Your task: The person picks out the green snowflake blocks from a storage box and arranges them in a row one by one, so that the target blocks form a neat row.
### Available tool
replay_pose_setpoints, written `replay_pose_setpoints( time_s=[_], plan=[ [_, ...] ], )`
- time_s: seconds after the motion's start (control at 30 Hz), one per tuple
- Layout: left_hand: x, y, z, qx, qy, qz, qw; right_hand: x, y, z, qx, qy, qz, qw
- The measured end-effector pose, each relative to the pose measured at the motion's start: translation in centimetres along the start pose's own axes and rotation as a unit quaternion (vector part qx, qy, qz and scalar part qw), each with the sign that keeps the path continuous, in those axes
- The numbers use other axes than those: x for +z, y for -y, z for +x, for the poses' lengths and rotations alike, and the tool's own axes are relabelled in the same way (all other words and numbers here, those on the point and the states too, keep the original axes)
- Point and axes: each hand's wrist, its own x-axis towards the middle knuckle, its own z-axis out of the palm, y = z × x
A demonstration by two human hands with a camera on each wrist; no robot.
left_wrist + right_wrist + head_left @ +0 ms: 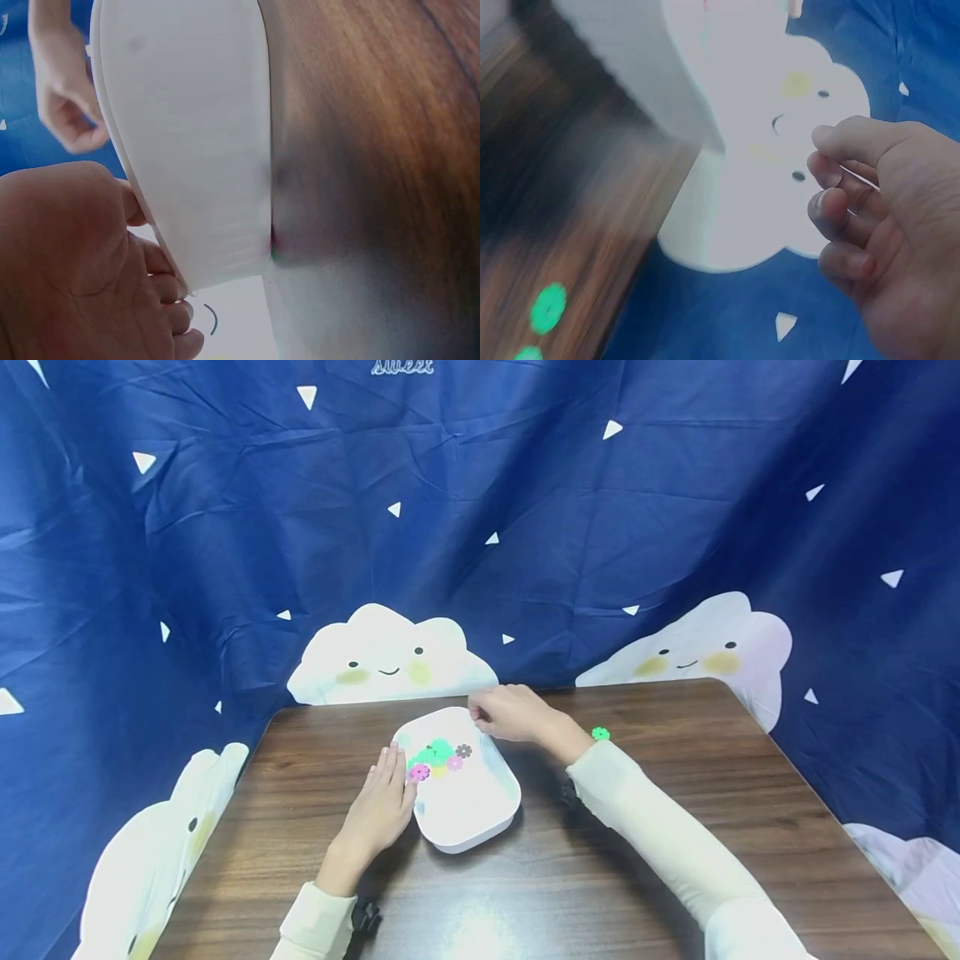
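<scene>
Both arms wear long cream-coloured sleeves of smooth, close-fitting fabric ending at the wrists. A small black strap-mounted device sits under each wrist; both hands are bare.

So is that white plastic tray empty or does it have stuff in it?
Not empty: the white plastic tray holds several small flower-shaped pieces, green, pink, yellow and grey.

Even bright light, tabletop glare, blurred wrist views, bowed edges.
</scene>
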Motion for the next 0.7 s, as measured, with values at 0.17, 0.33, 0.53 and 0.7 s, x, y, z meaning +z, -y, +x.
replay_pose_setpoints(
  time_s=[0.17,0.33,0.53,0.7],
  plan=[
    [0.1,0.1,0.0,0.006,-0.011,-0.006,0.9999,0.4,2.0,2.1,-0.024,0.005,0.000,1.000],
    [0.4,0.2,0.0,0.008,-0.017,-0.004,0.9998,1.8,3.0,4.1,-0.043,0.015,0.007,0.999],
    [0.1,-0.1,0.0,0.010,-0.021,-0.002,0.9997,3.4,3.5,5.7,-0.021,0.051,0.016,0.998],
    [0.0,-0.2,0.0,0.004,-0.020,0.004,0.9998,4.4,3.7,6.7,0.008,0.080,0.010,0.997]
  ],
)
